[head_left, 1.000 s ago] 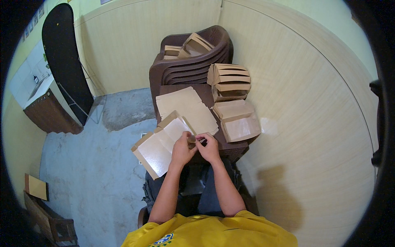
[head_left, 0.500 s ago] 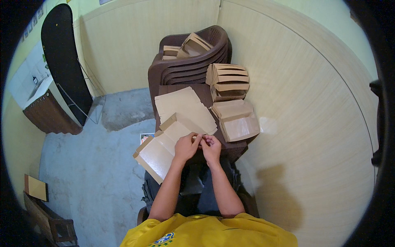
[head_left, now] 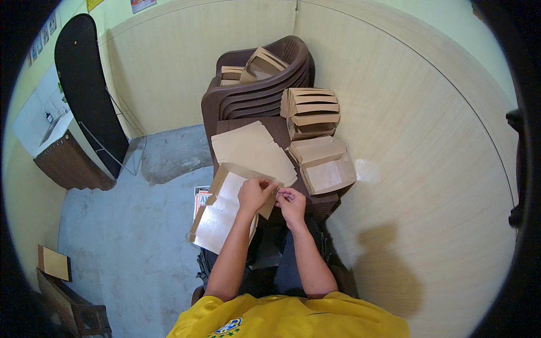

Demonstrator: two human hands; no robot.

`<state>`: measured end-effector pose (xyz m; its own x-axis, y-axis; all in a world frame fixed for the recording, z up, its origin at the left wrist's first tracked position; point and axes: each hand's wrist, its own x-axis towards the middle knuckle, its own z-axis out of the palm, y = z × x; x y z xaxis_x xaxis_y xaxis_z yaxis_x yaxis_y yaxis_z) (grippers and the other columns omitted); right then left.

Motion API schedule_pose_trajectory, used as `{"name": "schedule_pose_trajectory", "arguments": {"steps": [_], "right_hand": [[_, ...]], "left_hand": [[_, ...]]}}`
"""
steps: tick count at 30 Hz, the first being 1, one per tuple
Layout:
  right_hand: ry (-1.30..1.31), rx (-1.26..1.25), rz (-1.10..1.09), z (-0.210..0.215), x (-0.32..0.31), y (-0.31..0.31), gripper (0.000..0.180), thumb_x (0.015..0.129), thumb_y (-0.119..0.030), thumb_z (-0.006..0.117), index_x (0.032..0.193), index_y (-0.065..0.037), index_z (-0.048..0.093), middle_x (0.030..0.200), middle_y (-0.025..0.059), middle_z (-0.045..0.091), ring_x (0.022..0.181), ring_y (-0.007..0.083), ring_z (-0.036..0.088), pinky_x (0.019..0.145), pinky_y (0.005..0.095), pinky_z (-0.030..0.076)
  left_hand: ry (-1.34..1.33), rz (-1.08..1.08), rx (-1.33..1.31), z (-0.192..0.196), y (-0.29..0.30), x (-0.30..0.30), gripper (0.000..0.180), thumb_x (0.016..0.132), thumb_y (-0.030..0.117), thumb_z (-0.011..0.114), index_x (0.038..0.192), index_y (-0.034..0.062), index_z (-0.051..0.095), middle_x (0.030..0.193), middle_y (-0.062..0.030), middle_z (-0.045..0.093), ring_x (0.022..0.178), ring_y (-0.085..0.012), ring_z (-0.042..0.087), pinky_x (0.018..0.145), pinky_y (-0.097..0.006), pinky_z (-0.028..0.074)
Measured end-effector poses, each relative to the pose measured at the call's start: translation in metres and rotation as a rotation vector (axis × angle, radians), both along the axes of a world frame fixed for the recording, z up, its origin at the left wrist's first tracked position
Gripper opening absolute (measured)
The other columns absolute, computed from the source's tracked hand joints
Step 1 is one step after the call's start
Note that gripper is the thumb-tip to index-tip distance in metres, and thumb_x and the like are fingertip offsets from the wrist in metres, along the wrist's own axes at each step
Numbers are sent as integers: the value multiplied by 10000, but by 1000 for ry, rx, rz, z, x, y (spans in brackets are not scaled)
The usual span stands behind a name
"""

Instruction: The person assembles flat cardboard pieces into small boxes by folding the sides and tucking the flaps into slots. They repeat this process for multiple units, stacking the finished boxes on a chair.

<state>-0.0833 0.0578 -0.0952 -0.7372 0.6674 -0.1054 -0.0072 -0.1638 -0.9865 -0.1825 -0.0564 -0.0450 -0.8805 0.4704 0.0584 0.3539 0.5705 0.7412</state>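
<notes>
A partly folded cardboard box [head_left: 218,221], brown with a shiny pale inside, lies tilted over my lap and the near edge of the brown surface. Its left and far walls stand up. My left hand [head_left: 255,195] rests over the box's right part, fingers bent and closed at its far right corner. Beside it, my right hand [head_left: 292,207] has its fingertips pinched together at the same corner; the small part between them is largely hidden. Just beyond both hands lie flat cardboard blanks [head_left: 251,147], on the brown surface.
Right of the blanks sits an open folded box [head_left: 327,169], with a row of nested boxes [head_left: 313,112] behind it. Stacked brown chairs [head_left: 253,101] hold more boxes. A wood-toned wall [head_left: 417,141] stands close on the right. Printed papers [head_left: 201,198] show left of the box.
The box has turned and its far flap, earlier spread out, now stands as a wall. My hands have parted slightly at the corner. The view has shifted a little.
</notes>
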Motion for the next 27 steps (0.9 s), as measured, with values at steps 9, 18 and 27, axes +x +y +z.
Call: {"name": "schedule_pose_trajectory", "arguments": {"steps": [9,18,27], "right_hand": [[21,24,45,4,3,0,153,963,31,716,1116,15,716,1004,80,745,865,150,720,729,298,612],[69,-180,-25,23,4,-2,216,930,26,752,1143,27,719,1023,117,766,915,186,733,788,318,600],[10,227,-37,24,10,-10,242,898,-11,808,1126,2,727,963,98,777,887,168,742,805,321,585]], "left_hand": [[-50,73,106,5,1,2,340,899,382,847,889,42,846,811,-135,801,755,-245,791,724,-377,599],[-732,-60,727,-33,-28,6,153,1008,91,777,1125,-5,799,1037,-85,785,862,-153,737,759,-318,666],[-817,27,852,-22,-30,19,236,995,3,756,1215,-84,746,1081,-141,772,927,-209,758,845,-347,681]]}}
